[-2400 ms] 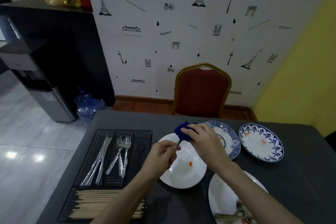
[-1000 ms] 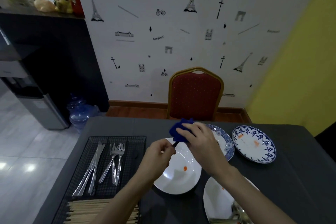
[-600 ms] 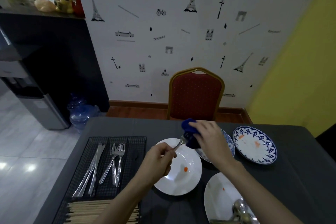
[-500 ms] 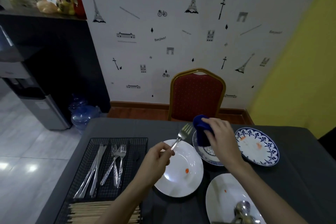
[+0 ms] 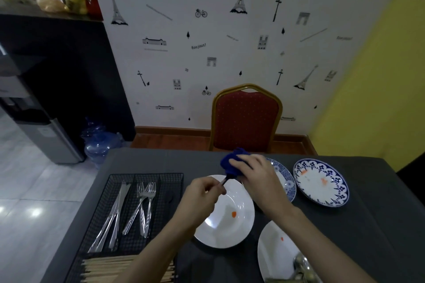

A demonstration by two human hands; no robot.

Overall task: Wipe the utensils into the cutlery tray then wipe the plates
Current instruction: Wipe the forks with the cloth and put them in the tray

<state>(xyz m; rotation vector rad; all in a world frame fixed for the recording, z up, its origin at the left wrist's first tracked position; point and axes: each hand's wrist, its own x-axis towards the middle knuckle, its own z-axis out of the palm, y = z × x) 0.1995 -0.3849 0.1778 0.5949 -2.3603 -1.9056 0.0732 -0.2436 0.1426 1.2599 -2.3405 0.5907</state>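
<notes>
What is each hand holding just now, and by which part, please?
The left hand pinches a utensil by its handle; its head is hidden inside the blue cloth, so its type cannot be told. The right hand grips that bunched cloth around the head.

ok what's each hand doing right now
left hand: pinching a utensil handle.
right hand: gripping the blue cloth wrapped over the utensil's head.

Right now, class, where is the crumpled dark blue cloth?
In the head view, the crumpled dark blue cloth sits in the right hand, above the plain white plate's far rim.
</notes>
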